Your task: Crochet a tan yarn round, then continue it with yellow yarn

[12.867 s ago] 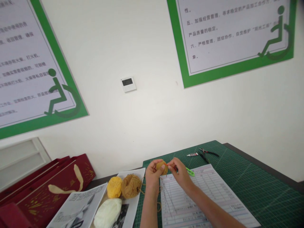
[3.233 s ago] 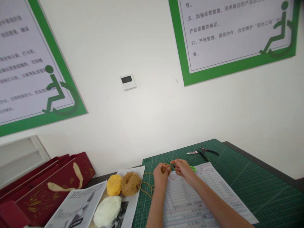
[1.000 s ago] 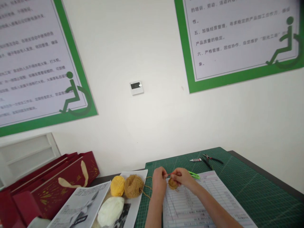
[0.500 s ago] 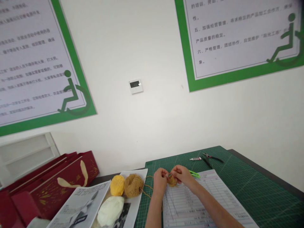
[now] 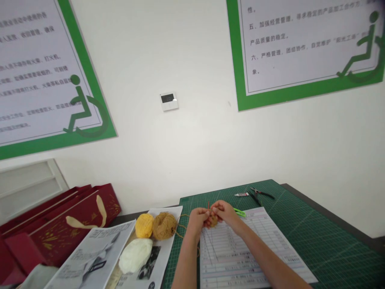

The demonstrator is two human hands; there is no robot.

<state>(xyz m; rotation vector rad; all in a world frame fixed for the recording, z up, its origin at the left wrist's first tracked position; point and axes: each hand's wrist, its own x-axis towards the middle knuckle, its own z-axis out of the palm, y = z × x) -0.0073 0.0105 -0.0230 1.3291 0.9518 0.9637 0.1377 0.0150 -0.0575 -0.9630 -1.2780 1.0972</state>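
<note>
My left hand (image 5: 197,220) and my right hand (image 5: 224,212) meet over the green cutting mat (image 5: 300,233), fingers pinched together. Between them sits a small mustard crocheted piece (image 5: 213,220), held by both hands. A thin red hook tip (image 5: 208,205) sticks up between the fingers. A brown strand (image 5: 179,230) runs from the piece toward the brown yarn ball (image 5: 164,226). Beside that ball lie a yellow yarn ball (image 5: 144,225) and a cream yarn ball (image 5: 135,255).
A printed form (image 5: 240,253) lies under my forearms. Green snips (image 5: 240,212) rest just beyond my right hand. Pliers (image 5: 261,193) and a small tube (image 5: 242,195) lie at the mat's far edge. Printed sheets (image 5: 90,261) and red gift bags (image 5: 60,224) are at left.
My hands have drawn closer together around the crocheted piece and shifted slightly left. The view has tilted, so everything sits a little higher.
</note>
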